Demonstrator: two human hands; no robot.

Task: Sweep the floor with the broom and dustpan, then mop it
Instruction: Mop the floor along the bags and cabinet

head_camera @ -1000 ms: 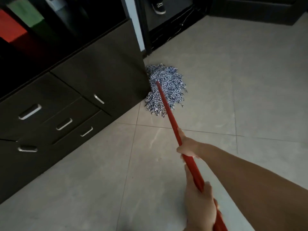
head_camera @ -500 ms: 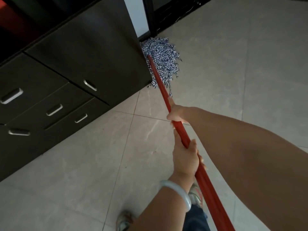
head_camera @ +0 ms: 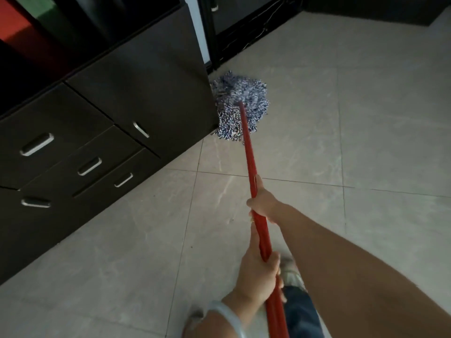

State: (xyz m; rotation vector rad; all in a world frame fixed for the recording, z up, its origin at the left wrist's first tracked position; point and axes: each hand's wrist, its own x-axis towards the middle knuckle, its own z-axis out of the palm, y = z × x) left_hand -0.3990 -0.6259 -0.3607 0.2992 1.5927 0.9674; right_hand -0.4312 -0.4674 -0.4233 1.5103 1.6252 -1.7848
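Observation:
A mop with a blue-and-white string head (head_camera: 240, 106) lies flat on the pale tiled floor (head_camera: 366, 132), pressed against the corner of the dark cabinet. Its red handle (head_camera: 249, 147) runs down toward me. My right hand (head_camera: 262, 203) grips the handle higher up, arm reaching in from the lower right. My left hand (head_camera: 258, 276) holds the handle lower down, with a white bangle on its wrist. No broom or dustpan is in view.
A dark cabinet (head_camera: 117, 111) with drawers and metal handles fills the left side. Behind it is a white wall strip and a dark doorway (head_camera: 234, 23). My shoe (head_camera: 291, 274) and jeans show below the hands. Floor extends to the right.
The mop head has slid back out from the cabinet's far corner and spread wider on the floor. Both hands keep their hold on the handle.

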